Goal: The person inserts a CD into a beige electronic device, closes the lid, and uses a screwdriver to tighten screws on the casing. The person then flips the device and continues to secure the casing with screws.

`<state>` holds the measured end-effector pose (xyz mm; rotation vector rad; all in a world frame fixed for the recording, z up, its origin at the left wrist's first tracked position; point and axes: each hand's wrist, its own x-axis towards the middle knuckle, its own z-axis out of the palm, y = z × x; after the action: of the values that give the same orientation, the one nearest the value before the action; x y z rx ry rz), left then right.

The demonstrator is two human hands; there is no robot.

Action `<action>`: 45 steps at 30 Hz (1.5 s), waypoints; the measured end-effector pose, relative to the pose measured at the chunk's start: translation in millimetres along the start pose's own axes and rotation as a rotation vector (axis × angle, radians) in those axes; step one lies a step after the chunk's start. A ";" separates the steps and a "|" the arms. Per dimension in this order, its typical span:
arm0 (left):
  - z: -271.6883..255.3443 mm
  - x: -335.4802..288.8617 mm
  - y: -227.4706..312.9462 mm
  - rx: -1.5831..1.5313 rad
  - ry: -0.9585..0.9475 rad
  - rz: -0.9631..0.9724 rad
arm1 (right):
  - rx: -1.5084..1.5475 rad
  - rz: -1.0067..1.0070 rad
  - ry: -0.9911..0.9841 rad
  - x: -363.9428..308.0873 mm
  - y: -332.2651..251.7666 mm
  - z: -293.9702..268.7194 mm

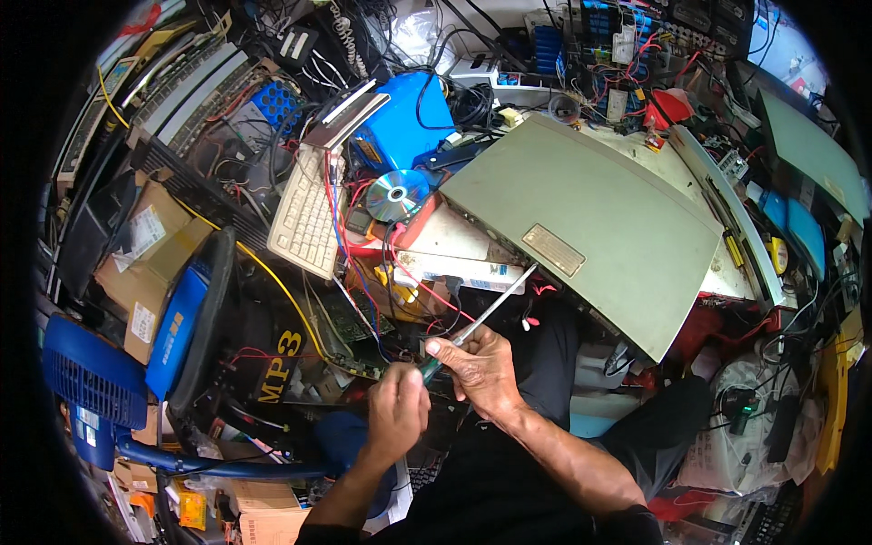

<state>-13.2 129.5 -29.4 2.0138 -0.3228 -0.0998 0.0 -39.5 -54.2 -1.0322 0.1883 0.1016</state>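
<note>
A long screwdriver (pixel 495 305) with a thin metal shaft and green handle lies across both hands, slanting up and to the right. My right hand (pixel 481 368) is closed around it where shaft and handle meet, thumb along the top. My left hand (pixel 397 413) is curled at the rear end of the handle, its fingers partly hidden. The tip is at the near edge of a flat grey-green metal case (pixel 599 218); whether it touches a screw is too small to tell. The case rests on the workbench, tilted, with a pale label (pixel 554 250) near that edge.
Left of the case are a disc (pixel 398 195), a blue box (pixel 404 118) and a beige keyboard (pixel 309 213). Loose red and blue wires hang beside them. A blue fan (pixel 95 386) stands at the lower left. A panel (pixel 727 218) leans at the bench's right.
</note>
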 end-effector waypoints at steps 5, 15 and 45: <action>-14.9 15.1 19.2 -0.739 -0.253 -0.792 | 0.106 -0.042 -0.152 -2.3 -4.7 -13.6; 5.3 0.5 -3.9 -0.295 -0.101 -0.120 | -0.002 -0.017 0.072 -3.4 2.2 -0.2; -0.3 12.6 8.4 -0.908 -0.281 -0.603 | 0.374 0.085 -0.282 -7.6 -17.6 -42.4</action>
<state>-2.5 122.8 -20.9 1.1242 0.1613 -0.7683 -8.9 -84.9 -59.0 -0.6284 -0.0074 0.2769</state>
